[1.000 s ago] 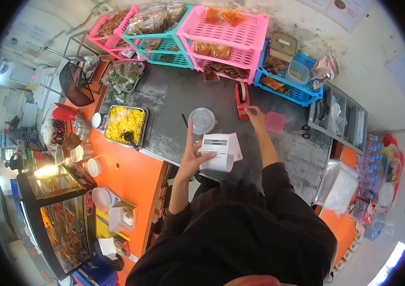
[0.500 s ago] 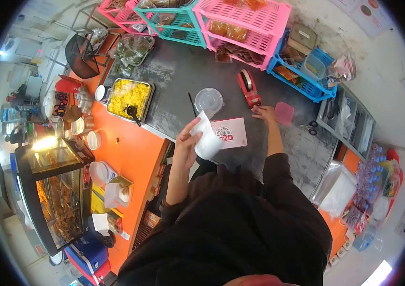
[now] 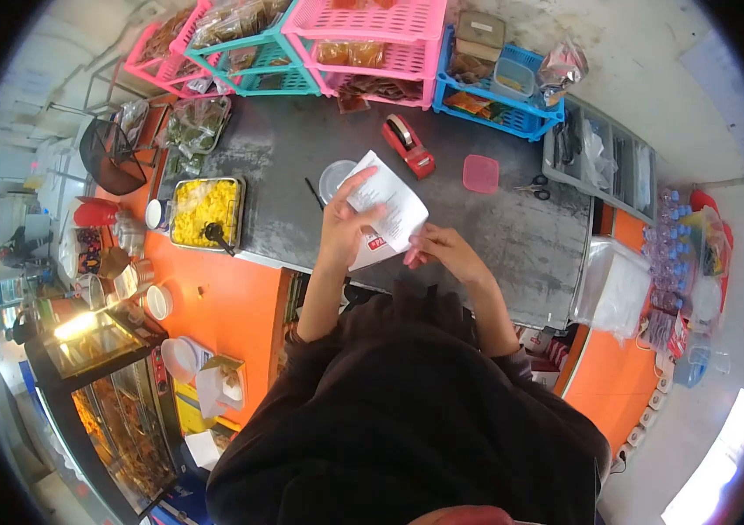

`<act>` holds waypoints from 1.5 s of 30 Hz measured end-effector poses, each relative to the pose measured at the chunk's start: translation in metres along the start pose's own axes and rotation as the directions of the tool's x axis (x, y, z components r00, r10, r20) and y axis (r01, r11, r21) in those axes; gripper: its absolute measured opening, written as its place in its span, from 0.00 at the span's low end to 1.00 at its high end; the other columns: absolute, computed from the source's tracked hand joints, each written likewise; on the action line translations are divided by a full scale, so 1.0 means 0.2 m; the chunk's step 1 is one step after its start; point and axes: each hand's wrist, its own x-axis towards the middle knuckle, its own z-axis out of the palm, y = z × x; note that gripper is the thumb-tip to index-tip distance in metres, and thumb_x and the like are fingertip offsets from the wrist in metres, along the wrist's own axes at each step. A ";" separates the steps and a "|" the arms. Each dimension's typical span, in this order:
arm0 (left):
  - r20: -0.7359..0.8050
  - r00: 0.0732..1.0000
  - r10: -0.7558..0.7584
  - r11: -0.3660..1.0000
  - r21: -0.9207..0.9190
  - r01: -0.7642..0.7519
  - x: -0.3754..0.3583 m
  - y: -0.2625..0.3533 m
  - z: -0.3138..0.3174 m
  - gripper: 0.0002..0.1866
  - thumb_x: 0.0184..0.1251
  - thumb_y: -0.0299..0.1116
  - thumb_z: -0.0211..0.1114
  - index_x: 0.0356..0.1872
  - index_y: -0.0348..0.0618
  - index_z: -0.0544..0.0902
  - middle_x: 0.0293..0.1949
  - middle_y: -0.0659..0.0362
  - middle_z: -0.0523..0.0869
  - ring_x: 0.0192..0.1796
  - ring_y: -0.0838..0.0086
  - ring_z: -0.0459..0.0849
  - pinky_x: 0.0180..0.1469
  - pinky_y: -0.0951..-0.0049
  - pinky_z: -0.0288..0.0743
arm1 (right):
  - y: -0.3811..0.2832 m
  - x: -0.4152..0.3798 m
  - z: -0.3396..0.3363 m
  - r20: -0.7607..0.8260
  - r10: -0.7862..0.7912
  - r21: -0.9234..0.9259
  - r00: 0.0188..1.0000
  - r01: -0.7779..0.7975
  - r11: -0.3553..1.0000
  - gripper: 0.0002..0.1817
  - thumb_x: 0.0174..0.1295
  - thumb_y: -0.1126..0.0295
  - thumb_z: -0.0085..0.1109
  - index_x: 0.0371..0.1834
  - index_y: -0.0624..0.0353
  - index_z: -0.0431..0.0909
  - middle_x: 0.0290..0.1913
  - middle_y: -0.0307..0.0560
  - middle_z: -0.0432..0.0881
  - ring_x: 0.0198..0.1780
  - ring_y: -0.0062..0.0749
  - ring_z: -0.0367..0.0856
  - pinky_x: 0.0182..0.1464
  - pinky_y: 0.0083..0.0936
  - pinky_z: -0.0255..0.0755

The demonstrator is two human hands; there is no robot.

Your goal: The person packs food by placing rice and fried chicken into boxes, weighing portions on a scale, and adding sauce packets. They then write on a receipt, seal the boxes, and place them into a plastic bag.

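My left hand (image 3: 345, 220) grips a white printed receipt (image 3: 394, 206), its thumb across the face of the paper. At the receipt's lower right edge is my right hand (image 3: 446, 251), its fingertips pinched together; what they hold, if anything, is too small to make out. Below the paper lies a white box with red print (image 3: 370, 252), mostly covered. A round clear plastic container (image 3: 333, 179) stands behind the receipt, partly hidden. Farther back on the dark table rests a red tape dispenser (image 3: 408, 147). A pink lid (image 3: 480, 174) lies to its right.
Black-handled scissors (image 3: 536, 187) lie on the right of the table (image 3: 512, 254). Pink, teal and blue racks (image 3: 499, 109) line the back. At left are a tray of yellow food (image 3: 206, 210) with a black ladle and a lit glass display case (image 3: 118, 420).
My right hand has left the tape dispenser and come to the receipt's edge. The receipt has opened flatter, its printed side now in sight. The camera view has shifted.
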 end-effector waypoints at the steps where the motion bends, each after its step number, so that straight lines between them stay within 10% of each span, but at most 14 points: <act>1: -0.073 0.997 0.039 0.993 0.116 -0.031 0.07 -0.04 -0.06 0.19 0.58 0.20 0.66 0.53 0.38 0.80 0.47 0.58 0.82 0.47 0.73 0.84 0.45 0.75 0.81 | 0.08 -0.01 -0.03 0.000 -0.009 -0.004 1.000 0.009 1.000 0.19 0.70 0.59 0.52 0.33 0.63 0.85 0.33 0.38 0.75 0.34 0.20 0.76 0.41 0.21 0.76; 3: -0.035 0.999 0.004 0.980 0.201 0.003 0.21 -0.11 -0.22 0.15 0.59 0.22 0.66 0.49 0.38 0.83 0.46 0.58 0.83 0.45 0.74 0.84 0.45 0.76 0.80 | 0.29 -0.03 -0.08 -0.157 0.243 -0.039 0.957 -0.252 0.967 0.20 0.69 0.55 0.53 0.35 0.61 0.86 0.23 0.33 0.71 0.27 0.17 0.73 0.35 0.19 0.75; 10: 0.159 0.975 -0.154 0.772 0.635 0.018 0.59 -0.52 -0.58 0.11 0.60 0.29 0.69 0.44 0.39 0.86 0.39 0.59 0.87 0.42 0.76 0.84 0.42 0.79 0.77 | 0.78 0.04 -0.05 -0.190 0.337 -0.031 0.922 -0.349 0.937 0.22 0.68 0.49 0.53 0.40 0.58 0.86 0.18 0.29 0.64 0.20 0.14 0.68 0.28 0.18 0.73; 23: -0.011 0.927 -0.374 0.736 0.605 0.304 0.59 -0.58 -0.55 0.14 0.54 0.25 0.72 0.44 0.35 0.86 0.34 0.56 0.88 0.34 0.78 0.84 0.37 0.79 0.77 | 1.11 0.26 -0.11 -0.321 0.290 0.125 0.902 -0.263 0.957 0.15 0.70 0.67 0.47 0.38 0.66 0.81 0.21 0.39 0.73 0.23 0.25 0.77 0.26 0.27 0.82; 26: -0.002 0.883 -0.469 0.830 0.340 0.441 0.58 -0.54 -0.55 0.18 0.53 0.24 0.72 0.47 0.35 0.84 0.35 0.57 0.87 0.34 0.78 0.85 0.37 0.79 0.77 | 1.09 0.26 -0.12 -0.355 0.262 0.062 0.897 -0.257 0.964 0.14 0.68 0.69 0.48 0.33 0.67 0.81 0.22 0.43 0.76 0.22 0.30 0.79 0.24 0.28 0.81; 30: 0.121 0.924 -0.362 0.863 0.419 0.283 0.59 -0.65 -0.67 0.17 0.59 0.23 0.61 0.51 0.37 0.81 0.38 0.54 0.87 0.35 0.70 0.85 0.38 0.72 0.78 | 1.11 0.28 -0.19 -0.285 0.386 -0.132 0.878 -0.435 0.891 0.10 0.63 0.73 0.53 0.33 0.65 0.84 0.25 0.46 0.82 0.21 0.32 0.82 0.23 0.29 0.79; 31: 0.250 0.947 -0.202 0.709 0.704 -0.035 0.63 -0.72 -0.73 0.18 0.58 0.22 0.54 0.49 0.36 0.82 0.38 0.51 0.87 0.37 0.65 0.85 0.39 0.68 0.79 | 1.02 0.29 -0.18 -0.277 0.425 -0.343 0.862 -0.502 0.794 0.09 0.59 0.75 0.54 0.33 0.61 0.86 0.27 0.47 0.85 0.20 0.30 0.82 0.24 0.29 0.79; 32: 0.350 0.930 -0.109 0.718 0.675 -0.170 0.52 -0.62 -0.64 0.17 0.56 0.22 0.52 0.46 0.35 0.83 0.36 0.51 0.86 0.37 0.65 0.84 0.38 0.67 0.79 | 1.12 0.30 -0.16 -0.387 0.066 -0.686 0.920 -0.335 0.645 0.07 0.53 0.73 0.58 0.31 0.57 0.86 0.30 0.49 0.85 0.26 0.36 0.85 0.30 0.32 0.80; 33: 0.087 0.929 -0.359 0.730 0.646 0.222 0.68 -0.85 -0.83 0.16 0.55 0.23 0.51 0.41 0.34 0.84 0.33 0.51 0.87 0.35 0.65 0.84 0.37 0.67 0.78 | 1.00 0.30 -0.13 -0.424 0.094 -0.729 0.901 -0.401 0.555 0.09 0.45 0.73 0.62 0.30 0.59 0.85 0.32 0.51 0.85 0.36 0.43 0.85 0.36 0.37 0.80; 34: 0.148 0.863 -0.482 0.683 0.680 0.265 0.69 -0.76 -0.76 0.15 0.55 0.23 0.51 0.38 0.35 0.85 0.32 0.51 0.86 0.35 0.66 0.84 0.36 0.67 0.77 | 0.92 0.29 -0.10 -0.508 0.065 -0.713 0.859 -0.462 0.528 0.11 0.40 0.74 0.63 0.31 0.60 0.85 0.34 0.51 0.85 0.44 0.47 0.84 0.41 0.42 0.79; 35: 0.117 0.895 -0.430 0.764 0.576 0.292 0.61 -0.63 -0.59 0.13 0.57 0.24 0.53 0.38 0.35 0.85 0.31 0.52 0.86 0.35 0.68 0.84 0.36 0.68 0.77 | 0.92 0.31 -0.06 -0.668 -0.002 -0.579 0.744 -0.519 0.629 0.10 0.38 0.76 0.63 0.28 0.62 0.85 0.30 0.53 0.85 0.38 0.46 0.85 0.37 0.40 0.80; 39: 0.106 0.975 -0.195 0.585 0.810 0.029 0.78 -0.60 -0.91 0.15 0.68 0.32 0.58 0.50 0.35 0.79 0.40 0.53 0.84 0.39 0.68 0.83 0.40 0.70 0.77 | 0.62 0.20 -0.17 -0.552 0.220 -0.508 0.804 -0.534 0.676 0.06 0.49 0.75 0.60 0.19 0.63 0.84 0.15 0.47 0.81 0.26 0.45 0.86 0.24 0.36 0.80; 42: -0.122 0.989 0.085 0.664 0.747 0.035 0.56 -0.45 -1.03 0.18 0.70 0.38 0.56 0.55 0.36 0.76 0.45 0.51 0.81 0.47 0.67 0.81 0.44 0.67 0.77 | 0.73 0.32 -0.31 -0.468 0.470 -0.456 0.748 -0.660 0.597 0.15 0.63 0.63 0.56 0.34 0.67 0.85 0.31 0.56 0.85 0.34 0.45 0.87 0.22 0.36 0.81; 45: -0.452 0.892 0.020 0.738 0.608 0.292 0.21 -0.50 -1.08 0.28 0.70 0.49 0.56 0.61 0.38 0.72 0.55 0.49 0.76 0.56 0.60 0.75 0.53 0.61 0.73 | 0.48 0.17 -0.21 -0.596 0.322 0.074 0.736 -0.349 0.934 0.29 0.68 0.50 0.50 0.56 0.67 0.76 0.54 0.64 0.78 0.52 0.50 0.82 0.31 0.38 0.83</act>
